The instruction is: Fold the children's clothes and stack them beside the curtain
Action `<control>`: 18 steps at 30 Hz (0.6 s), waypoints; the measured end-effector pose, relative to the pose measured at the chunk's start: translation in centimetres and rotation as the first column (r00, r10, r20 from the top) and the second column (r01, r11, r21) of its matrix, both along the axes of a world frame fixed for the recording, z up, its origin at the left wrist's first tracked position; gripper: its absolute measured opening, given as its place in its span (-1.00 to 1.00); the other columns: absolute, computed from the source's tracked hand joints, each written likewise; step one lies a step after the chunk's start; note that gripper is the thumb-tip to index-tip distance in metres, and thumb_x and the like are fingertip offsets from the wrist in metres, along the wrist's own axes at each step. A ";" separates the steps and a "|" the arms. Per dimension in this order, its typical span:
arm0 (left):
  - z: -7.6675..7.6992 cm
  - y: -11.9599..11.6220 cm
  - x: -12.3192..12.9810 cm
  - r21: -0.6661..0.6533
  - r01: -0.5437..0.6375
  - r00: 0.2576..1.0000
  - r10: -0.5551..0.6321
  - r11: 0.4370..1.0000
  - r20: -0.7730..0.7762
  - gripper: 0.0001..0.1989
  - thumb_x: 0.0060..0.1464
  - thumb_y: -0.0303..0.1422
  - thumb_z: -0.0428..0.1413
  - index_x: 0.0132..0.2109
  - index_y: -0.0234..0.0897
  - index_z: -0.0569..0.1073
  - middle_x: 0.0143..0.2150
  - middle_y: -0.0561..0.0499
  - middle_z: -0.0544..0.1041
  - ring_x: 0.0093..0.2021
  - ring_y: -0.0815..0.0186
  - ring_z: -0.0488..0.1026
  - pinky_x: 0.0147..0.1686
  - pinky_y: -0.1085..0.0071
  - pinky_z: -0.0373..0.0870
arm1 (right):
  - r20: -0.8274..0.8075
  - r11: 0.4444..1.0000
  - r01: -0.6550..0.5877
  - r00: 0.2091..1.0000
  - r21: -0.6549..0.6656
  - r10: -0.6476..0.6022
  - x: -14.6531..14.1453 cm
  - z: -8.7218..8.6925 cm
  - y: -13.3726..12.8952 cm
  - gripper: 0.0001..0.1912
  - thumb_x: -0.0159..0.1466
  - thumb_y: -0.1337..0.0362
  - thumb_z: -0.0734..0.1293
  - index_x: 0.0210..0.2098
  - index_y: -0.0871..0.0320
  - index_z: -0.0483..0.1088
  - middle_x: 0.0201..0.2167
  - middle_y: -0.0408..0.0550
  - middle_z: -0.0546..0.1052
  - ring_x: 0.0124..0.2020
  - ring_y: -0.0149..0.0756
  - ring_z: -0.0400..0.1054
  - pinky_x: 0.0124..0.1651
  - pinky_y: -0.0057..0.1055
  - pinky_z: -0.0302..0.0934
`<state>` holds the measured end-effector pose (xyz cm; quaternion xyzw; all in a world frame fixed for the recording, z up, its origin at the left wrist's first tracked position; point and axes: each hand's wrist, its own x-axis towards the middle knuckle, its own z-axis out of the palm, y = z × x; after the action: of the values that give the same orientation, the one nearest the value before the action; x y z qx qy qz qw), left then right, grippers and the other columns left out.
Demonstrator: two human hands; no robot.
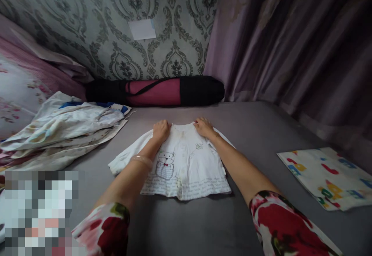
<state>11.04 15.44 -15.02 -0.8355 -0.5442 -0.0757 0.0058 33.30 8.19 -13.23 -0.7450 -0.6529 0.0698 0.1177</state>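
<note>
Left hand (162,129) and right hand (204,127) grasp the white shirt (186,161) at its far shoulders. Uneven tugging could crease it (seemingly soft).

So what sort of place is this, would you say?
Probably a bedroom or similar room at home: there's a broad gray bed-like surface with a small white shirt spread on it, long purple curtains, and patterned wallpaper.
</note>
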 end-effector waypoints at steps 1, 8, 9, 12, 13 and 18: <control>0.3 -0.1 0.0 -0.014 0.003 1.000 -0.003 1.000 -0.018 -0.62 0.34 -0.21 -0.19 0.02 -0.38 0.36 0.02 -0.32 0.47 0.03 0.01 0.40 -0.04 0.20 0.25 | -0.077 1.000 -0.025 0.997 -0.015 0.024 0.7 0.5 0.0 -0.67 0.45 0.22 0.10 0.04 0.19 0.39 0.06 0.09 0.47 0.07 -0.22 0.32 0.10 -0.40 0.11; 2.3 -2.3 1.6 0.042 0.136 0.991 -0.136 0.990 0.008 -0.63 0.28 -0.30 -0.13 0.14 -0.35 0.30 0.12 -0.30 0.39 0.11 0.00 0.33 0.05 0.13 0.19 | -0.385 0.981 0.182 0.903 -0.064 -0.192 8.4 2.6 -6.4 -0.73 0.40 0.29 0.16 -0.23 0.25 0.48 -0.27 0.03 0.59 -0.31 -0.36 0.45 -0.22 -0.51 0.28; 2.5 -2.9 2.2 0.036 0.180 0.983 -0.181 0.983 0.028 -0.63 0.28 -0.32 -0.12 0.16 -0.34 0.29 0.13 -0.28 0.39 0.12 0.01 0.33 0.05 0.14 0.19 | -0.417 0.967 0.220 0.873 -0.130 -0.255 9.3 2.6 -7.9 -0.73 0.40 0.29 0.17 -0.29 0.25 0.47 -0.35 0.01 0.58 -0.41 -0.39 0.43 -0.31 -0.52 0.28; 2.7 -4.6 4.8 -0.009 0.325 0.940 -0.322 0.946 0.110 -0.63 0.26 -0.38 -0.10 0.17 -0.31 0.30 0.15 -0.22 0.41 0.13 0.05 0.35 0.08 0.14 0.21 | -0.418 0.901 0.300 0.809 -0.313 -0.414 10.5 2.7 -12.1 -0.75 0.38 0.29 0.22 -0.39 0.24 0.41 -0.50 -0.06 0.52 -0.57 -0.46 0.35 -0.46 -0.55 0.24; 2.5 -5.1 5.7 -0.023 0.376 0.918 -0.369 0.926 0.143 -0.64 0.26 -0.40 -0.10 0.15 -0.30 0.32 0.14 -0.21 0.43 0.12 0.07 0.36 0.09 0.14 0.23 | -0.394 0.881 0.309 0.806 -0.357 -0.442 10.6 2.8 -13.2 -0.75 0.36 0.27 0.24 -0.42 0.24 0.40 -0.54 -0.08 0.49 -0.58 -0.46 0.33 -0.48 -0.55 0.24; 0.7 -6.9 10.0 -0.010 0.569 0.776 -0.533 0.822 0.336 -0.68 0.20 -0.47 -0.08 0.04 -0.30 0.43 0.04 -0.17 0.51 0.06 0.18 0.43 0.12 0.22 0.32 | -0.318 0.854 0.224 0.860 -0.469 -0.400 10.2 3.1 -16.1 -0.73 0.20 0.14 0.44 -0.44 0.22 0.40 -0.63 -0.17 0.42 -0.60 -0.45 0.31 -0.52 -0.55 0.21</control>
<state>21.03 8.58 -14.32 -0.9336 -0.2724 -0.1775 -0.1508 43.51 -7.92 -10.10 -0.8196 -0.4513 0.3391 0.0984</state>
